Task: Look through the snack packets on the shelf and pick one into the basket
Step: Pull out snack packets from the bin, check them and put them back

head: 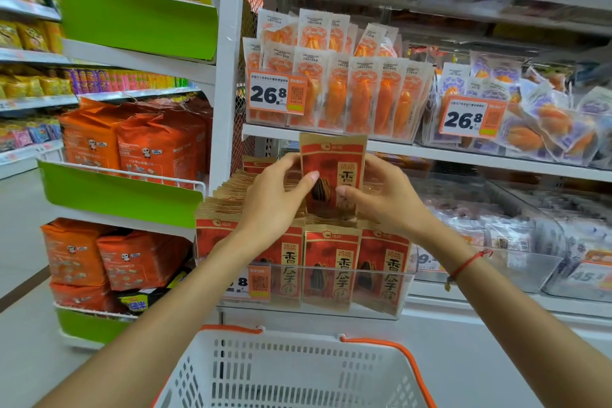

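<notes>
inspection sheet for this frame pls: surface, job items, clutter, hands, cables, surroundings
Surface: white shelf with clear plastic bin of red-brown sunflower seed packets.
Job's things: one seed packet held upright above the bin; white basket with orange handles below.
Clutter: price tag on orange snack packs.
Hands: left hand and right hand both pinch the held packet.
Cables: nothing seen.
Surroundings: green-fronted rack with orange bags, left.

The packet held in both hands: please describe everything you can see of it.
The packet is flat, brown like kraft paper, with a red panel, dark characters and a striped seed picture. It stands upright, raised above the stacked packets of the same kind, in front of the shelf edge. The left hand and right hand grip its sides, thumbs on the front. The lower part is hidden.
</notes>
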Motion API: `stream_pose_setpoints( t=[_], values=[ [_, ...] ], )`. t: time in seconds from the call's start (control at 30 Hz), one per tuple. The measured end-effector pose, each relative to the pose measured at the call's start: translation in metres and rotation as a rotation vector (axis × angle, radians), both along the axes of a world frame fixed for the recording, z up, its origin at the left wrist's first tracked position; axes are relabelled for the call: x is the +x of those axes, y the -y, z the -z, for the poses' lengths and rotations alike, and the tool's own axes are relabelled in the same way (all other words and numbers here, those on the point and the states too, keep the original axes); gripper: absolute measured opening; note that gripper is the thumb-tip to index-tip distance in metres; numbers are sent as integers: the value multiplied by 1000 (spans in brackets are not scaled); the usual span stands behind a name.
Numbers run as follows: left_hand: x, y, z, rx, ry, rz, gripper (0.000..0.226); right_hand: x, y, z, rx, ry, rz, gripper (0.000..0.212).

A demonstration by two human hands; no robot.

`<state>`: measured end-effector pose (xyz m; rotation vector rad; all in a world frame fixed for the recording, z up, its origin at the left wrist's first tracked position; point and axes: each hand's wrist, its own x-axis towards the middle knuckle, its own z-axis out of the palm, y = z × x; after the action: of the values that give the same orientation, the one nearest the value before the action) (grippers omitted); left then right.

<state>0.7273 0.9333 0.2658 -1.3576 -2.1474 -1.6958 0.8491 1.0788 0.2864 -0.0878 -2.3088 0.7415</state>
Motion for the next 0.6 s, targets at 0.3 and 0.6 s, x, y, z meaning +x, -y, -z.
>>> stream_pose_setpoints(
  t=[0.3,0.6],
  values=[
    [25,49,-32,199,163,137,22,15,55,-28,-128,-241,-101,32],
    [40,87,16,-61,593,123,21,26,86,42,-735,11,-174,33]
  ],
)
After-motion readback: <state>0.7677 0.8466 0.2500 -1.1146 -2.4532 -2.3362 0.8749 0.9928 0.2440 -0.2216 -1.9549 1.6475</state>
